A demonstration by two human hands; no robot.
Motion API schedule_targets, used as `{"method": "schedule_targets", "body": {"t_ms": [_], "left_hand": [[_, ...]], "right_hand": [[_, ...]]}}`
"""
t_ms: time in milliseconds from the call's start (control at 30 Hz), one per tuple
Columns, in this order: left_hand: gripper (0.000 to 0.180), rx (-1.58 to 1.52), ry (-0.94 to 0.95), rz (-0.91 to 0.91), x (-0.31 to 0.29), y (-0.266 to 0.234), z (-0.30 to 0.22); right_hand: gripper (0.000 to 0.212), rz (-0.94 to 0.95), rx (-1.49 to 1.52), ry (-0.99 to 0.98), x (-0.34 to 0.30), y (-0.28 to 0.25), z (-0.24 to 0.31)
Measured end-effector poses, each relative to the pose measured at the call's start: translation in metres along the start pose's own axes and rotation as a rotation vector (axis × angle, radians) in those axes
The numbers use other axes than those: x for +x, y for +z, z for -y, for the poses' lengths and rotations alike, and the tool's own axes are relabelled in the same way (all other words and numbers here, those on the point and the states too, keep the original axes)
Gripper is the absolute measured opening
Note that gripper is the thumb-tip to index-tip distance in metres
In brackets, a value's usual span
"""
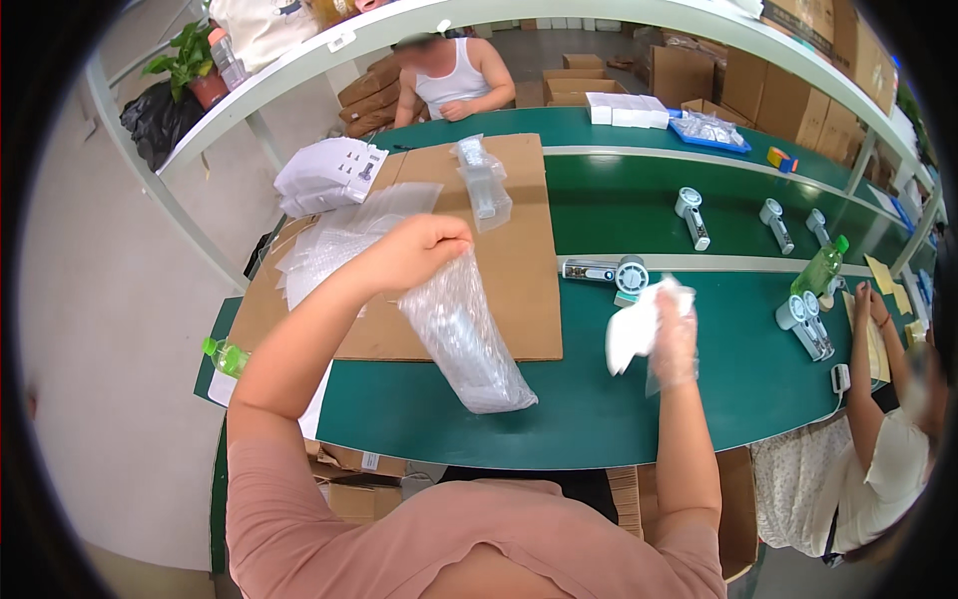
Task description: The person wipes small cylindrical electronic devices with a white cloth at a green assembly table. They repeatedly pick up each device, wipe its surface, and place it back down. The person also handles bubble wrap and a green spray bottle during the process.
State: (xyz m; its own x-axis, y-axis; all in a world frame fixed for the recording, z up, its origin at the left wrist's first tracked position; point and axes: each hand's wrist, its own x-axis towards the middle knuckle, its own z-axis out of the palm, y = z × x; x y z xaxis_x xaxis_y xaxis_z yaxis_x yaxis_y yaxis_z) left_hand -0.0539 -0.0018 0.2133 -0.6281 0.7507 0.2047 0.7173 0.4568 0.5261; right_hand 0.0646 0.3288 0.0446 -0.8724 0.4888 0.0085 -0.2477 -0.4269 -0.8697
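A bubble-wrap bag (461, 339) hung over the cardboard sheet's (531, 299) near edge; a worker's blurred right hand (677, 339) clutched white material (633, 331), the left hand (427, 248) pinched the bag's top, and a handheld fan (597, 271) lay by the counter's (599, 419) far edge.

The long surface (599, 424) was deep green, the flat cardboard sheet (524, 299) plain tan. The long bubble-wrap bag (464, 344) was clear with whitish glints, and the crumpled thin sheet (631, 332) plain white. The round-headed handheld plastic fan (692, 218) was pale grey-blue, the slim plastic bottle (818, 268) bright green, the shallow plastic tray (715, 143) blue, the small block (781, 160) patched yellow, red and blue. The short-sleeved fabric top (499, 514) was dusty pink.
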Motion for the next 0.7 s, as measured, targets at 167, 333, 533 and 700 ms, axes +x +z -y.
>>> {"method": "schedule_targets", "body": {"t_ms": [167,333,533,700], "left_hand": [[0.007,0.340,-0.059,-0.381,0.048,0.000,0.029],[0.007,0.473,-0.079,-0.333,0.082,0.022,0.084],[0.033,0.325,-0.196,-0.251,0.094,0.101,0.200],[0.065,0.558,-0.452,-0.101,0.110,0.150,0.206]], "right_hand": [[0.026,-0.326,0.565,-0.055,0.043,-0.062,-0.006],[0.029,-0.349,0.539,-0.070,0.040,-0.057,0.001],[0.029,-0.270,0.539,0.023,0.029,-0.046,0.005],[0.030,-0.262,0.550,0.033,0.037,-0.047,-0.007]]}}
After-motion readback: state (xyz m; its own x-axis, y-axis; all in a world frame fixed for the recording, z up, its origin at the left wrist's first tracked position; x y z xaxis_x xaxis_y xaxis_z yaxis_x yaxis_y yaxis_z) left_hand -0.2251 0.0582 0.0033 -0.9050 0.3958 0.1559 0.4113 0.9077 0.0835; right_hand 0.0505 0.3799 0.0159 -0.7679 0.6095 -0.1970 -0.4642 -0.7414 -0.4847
